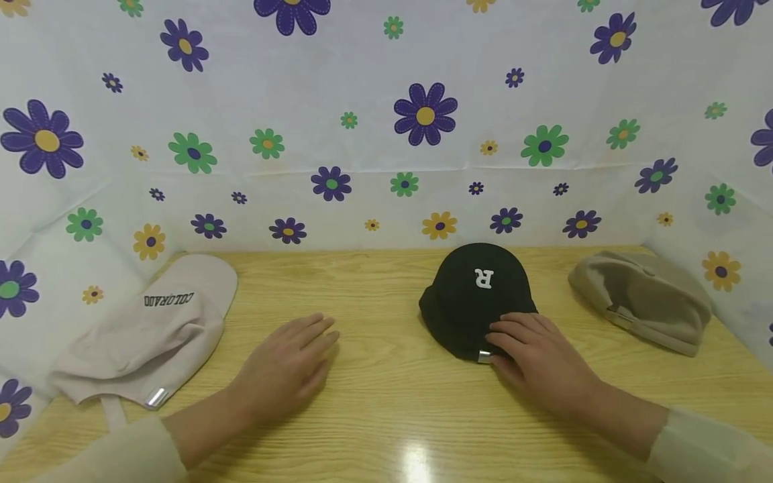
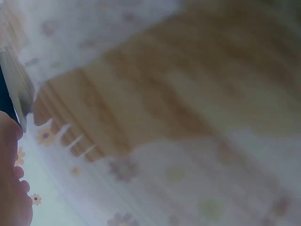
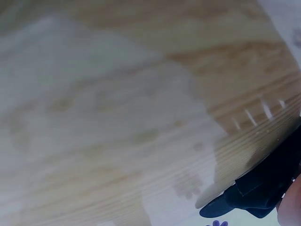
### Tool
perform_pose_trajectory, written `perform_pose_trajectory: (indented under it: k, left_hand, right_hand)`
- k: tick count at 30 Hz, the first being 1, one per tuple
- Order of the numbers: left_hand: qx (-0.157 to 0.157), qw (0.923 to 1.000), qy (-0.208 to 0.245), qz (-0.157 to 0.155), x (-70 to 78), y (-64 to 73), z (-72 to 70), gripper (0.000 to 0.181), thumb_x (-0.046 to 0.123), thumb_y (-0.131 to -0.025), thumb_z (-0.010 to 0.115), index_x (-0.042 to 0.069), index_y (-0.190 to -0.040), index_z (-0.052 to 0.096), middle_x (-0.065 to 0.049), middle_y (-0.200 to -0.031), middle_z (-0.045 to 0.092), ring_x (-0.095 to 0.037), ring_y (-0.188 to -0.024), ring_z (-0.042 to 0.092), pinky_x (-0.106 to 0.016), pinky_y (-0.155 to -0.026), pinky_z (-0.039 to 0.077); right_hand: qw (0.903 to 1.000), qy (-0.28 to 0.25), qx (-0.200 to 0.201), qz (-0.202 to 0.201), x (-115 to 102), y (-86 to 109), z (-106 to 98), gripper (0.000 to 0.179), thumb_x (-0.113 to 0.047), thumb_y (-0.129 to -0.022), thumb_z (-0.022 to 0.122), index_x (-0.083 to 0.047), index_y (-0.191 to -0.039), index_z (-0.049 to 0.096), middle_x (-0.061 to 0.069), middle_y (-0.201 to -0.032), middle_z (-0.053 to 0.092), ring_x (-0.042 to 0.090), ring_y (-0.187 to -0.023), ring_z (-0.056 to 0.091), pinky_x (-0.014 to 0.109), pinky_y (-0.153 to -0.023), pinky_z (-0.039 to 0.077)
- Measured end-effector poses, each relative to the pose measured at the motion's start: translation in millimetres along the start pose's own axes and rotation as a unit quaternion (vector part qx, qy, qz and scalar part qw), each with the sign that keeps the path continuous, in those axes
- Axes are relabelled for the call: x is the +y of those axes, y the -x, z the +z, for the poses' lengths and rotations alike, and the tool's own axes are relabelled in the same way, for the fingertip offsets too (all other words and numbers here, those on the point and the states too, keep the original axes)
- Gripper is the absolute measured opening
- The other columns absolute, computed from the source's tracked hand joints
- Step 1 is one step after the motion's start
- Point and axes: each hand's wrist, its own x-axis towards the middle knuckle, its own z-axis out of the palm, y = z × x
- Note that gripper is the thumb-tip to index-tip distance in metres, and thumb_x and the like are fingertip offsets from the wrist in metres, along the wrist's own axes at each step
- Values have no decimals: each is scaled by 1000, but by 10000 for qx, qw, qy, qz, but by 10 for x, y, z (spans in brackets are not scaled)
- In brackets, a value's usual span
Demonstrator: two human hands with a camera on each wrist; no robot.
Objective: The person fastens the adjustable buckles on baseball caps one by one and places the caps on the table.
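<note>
A black baseball cap (image 1: 468, 305) with a white letter R lies on the wooden table, its metal strap buckle towards me. My right hand (image 1: 537, 359) holds the near right edge of this cap, fingers over the crown side and thumb beside the buckle. In the right wrist view, part of the black cap (image 3: 263, 183) shows at the lower right, next to a sliver of the hand. My left hand (image 1: 284, 365) is left of the black cap, fingers loosely extended and holding nothing. A dark, grey-edged shape at the left of the left wrist view is unclear.
To the left lies a pale pinkish cap (image 1: 163, 335) with COLORADO lettering. A khaki beret-like cap (image 1: 649, 298) sits at the right. Behind and beside the wooden table (image 1: 374, 389) hangs a flower-patterned white cloth (image 1: 362, 80). Both wrist views are largely blurred.
</note>
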Motion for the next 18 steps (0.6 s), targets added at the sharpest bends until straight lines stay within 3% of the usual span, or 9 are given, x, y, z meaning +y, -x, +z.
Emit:
perform_pose_trajectory:
  k: [6, 9, 13, 18]
  left_hand:
    - [111, 9999, -103, -56, -86, 27, -48, 40, 18, -83, 70, 2, -119, 69, -19, -128, 66, -37, -120, 61, -52, -102, 48]
    - [139, 9997, -173, -124, -159, 46, -70, 39, 18, -83, 69, 1, -119, 69, -19, -127, 66, -37, -120, 61, -52, -103, 47]
    - [274, 9992, -225, -198, -251, 84, -88, 38, 17, -83, 68, 1, -117, 69, -19, -125, 67, -38, -118, 61, -52, -102, 47]
    - [572, 9975, -178, -380, -264, 250, -110, 35, 15, -81, 69, 1, -112, 71, -19, -119, 69, -38, -113, 64, -52, -99, 48]
  right_hand:
    - [10000, -11, -8, 97, 67, 16, -24, 31, -20, -80, 78, -8, -108, 72, 7, -112, 70, 29, -114, 59, 49, -99, 45]
    - [9999, -2, 107, 80, 125, 26, -39, 26, -27, -90, 69, -7, -107, 72, 8, -111, 70, 30, -113, 59, 49, -99, 44]
    - [9997, 33, 225, 112, 201, 79, -61, 36, -38, -100, 54, -7, -106, 72, 8, -110, 70, 31, -111, 60, 49, -98, 43]
    - [9994, 114, 238, 226, 209, 221, -67, 39, -43, -101, 53, -10, -105, 73, 6, -109, 71, 30, -110, 61, 49, -96, 43]
